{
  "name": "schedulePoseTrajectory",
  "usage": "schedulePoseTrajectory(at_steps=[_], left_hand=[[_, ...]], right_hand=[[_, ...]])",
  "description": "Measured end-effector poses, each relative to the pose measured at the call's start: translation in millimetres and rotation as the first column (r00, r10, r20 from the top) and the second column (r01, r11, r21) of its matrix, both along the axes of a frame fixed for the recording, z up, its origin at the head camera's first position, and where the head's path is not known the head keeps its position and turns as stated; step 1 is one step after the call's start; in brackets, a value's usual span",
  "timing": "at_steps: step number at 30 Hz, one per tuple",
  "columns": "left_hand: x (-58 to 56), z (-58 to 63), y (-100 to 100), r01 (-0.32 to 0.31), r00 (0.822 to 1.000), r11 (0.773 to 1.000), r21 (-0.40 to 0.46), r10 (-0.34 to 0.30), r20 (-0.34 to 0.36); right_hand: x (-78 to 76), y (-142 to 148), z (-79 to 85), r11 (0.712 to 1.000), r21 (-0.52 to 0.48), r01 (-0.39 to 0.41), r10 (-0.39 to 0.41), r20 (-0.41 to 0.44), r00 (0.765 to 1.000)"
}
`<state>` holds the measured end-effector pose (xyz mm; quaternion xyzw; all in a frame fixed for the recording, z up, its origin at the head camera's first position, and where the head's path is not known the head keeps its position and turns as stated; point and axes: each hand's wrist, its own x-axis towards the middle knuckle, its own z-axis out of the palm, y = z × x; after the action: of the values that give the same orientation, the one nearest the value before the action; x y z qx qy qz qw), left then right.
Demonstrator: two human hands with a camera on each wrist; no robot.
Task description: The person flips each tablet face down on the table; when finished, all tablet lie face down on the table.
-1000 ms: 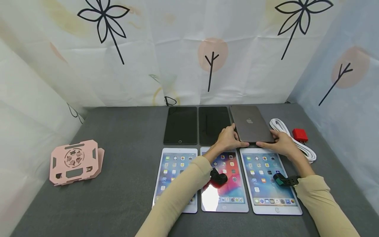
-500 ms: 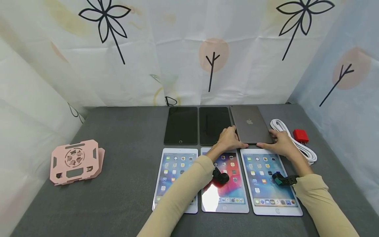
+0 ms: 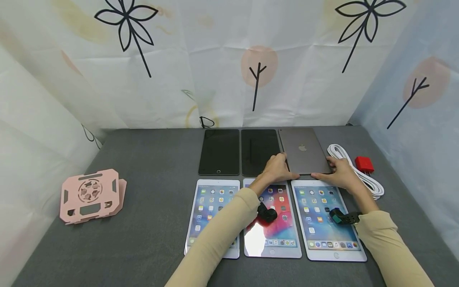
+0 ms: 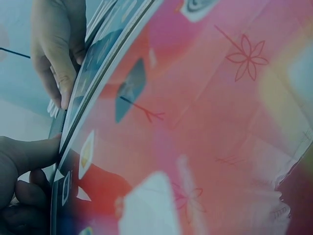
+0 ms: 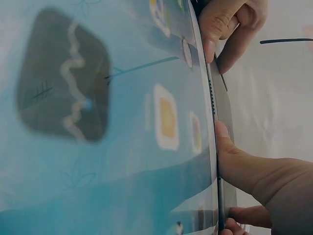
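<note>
Contact: left grip [image 3: 277,169], right grip [image 3: 340,173] clamped on gray tablet [image 3: 307,159]; apple logo [image 3: 302,148]: head view only

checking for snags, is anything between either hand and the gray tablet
Nothing visible: the left hand touches the gray tablet at its left and near edges, the right hand at its right and near edges.

Head: gray tablet [image 3: 305,150] is faced downward, farthest.
Left wrist: faced low across close red screen [image 4: 166,132].
Right wrist: likewise, blue screen [image 5: 137,186].
Shared: its near edge.
</note>
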<state>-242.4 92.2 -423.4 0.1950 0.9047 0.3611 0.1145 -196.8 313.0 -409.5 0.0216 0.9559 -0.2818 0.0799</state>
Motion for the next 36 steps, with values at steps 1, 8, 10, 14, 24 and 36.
schedulePoseTrajectory(at_steps=[1, 8, 10, 14, 24, 36], left_hand=[[-0.2, -0.1, 0, 0.004, 1.0, 1.0, -0.008, -0.004, -0.004], [0.0, -0.9, -2, 0.003, 1.0, 0.999, 0.039, -0.004, 0.021], [0.3, -1.5, -4, 0.008, 0.999, 0.997, 0.073, -0.01, 0.035], [1.1, -1.8, -9, 0.043, 0.997, 0.989, 0.139, -0.051, 0.059], [1.8, 9.1, -34, 0.15, 0.989, 0.969, 0.199, -0.147, -0.027], [0.8, 22.4, -79, 0.14, 0.985, 0.98, 0.142, -0.123, -0.117]], right_hand=[[0.1, -1, 0.3, 1.0, 0.006, 0.003, -0.003, 0.005, 1.0], [2.3, -9, 1.9, 0.998, 0.06, 0.015, -0.014, -0.023, 1.0], [3.7, -12, 2.3, 0.998, 0.061, 0.015, -0.013, -0.04, 0.999], [6.0, -20, 4.5, 0.999, 0.052, -0.011, 0.015, -0.083, 0.996], [4.5, -52, 19.6, 0.997, 0.01, -0.07, 0.071, -0.111, 0.991], [1.4, -83, 25.9, 0.994, -0.035, -0.106, 0.103, -0.089, 0.991]])
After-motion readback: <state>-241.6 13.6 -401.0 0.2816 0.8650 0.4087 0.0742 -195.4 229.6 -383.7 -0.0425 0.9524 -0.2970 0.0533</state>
